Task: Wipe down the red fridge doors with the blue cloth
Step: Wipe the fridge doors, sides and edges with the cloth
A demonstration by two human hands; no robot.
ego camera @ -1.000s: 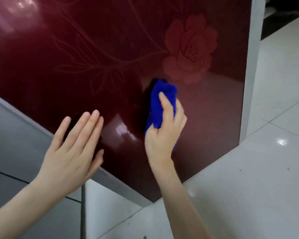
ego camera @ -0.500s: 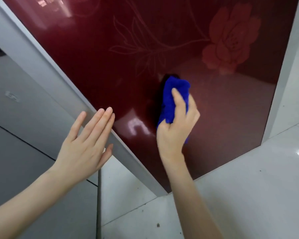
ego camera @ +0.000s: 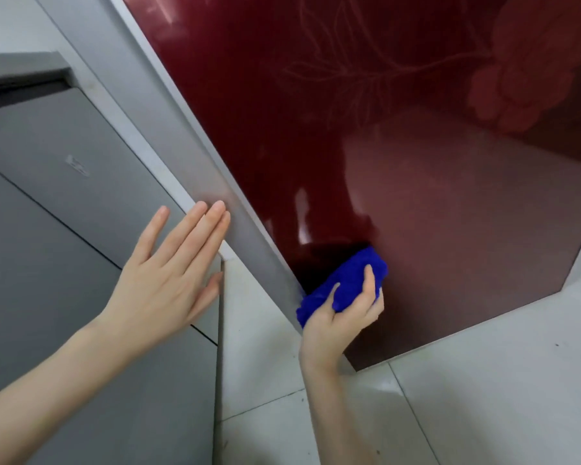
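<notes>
two hands work near us: our left hand (ego camera: 168,283), fingers (ego camera: 195,229) straight and wide, lies flat at the grey door edge (ego camera: 195,156); our right hand (ego camera: 346,317) grips the bunched blue cloth (ego camera: 349,280), pressed low on the red fridge door (ego camera: 433,213) by that edge, below a faint flower print (ego camera: 530,68).

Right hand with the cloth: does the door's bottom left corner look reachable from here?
Probably yes. The right hand grips the blue cloth against the red door near its left edge, just above that corner; only its own wrist crosses the panel there.
</notes>
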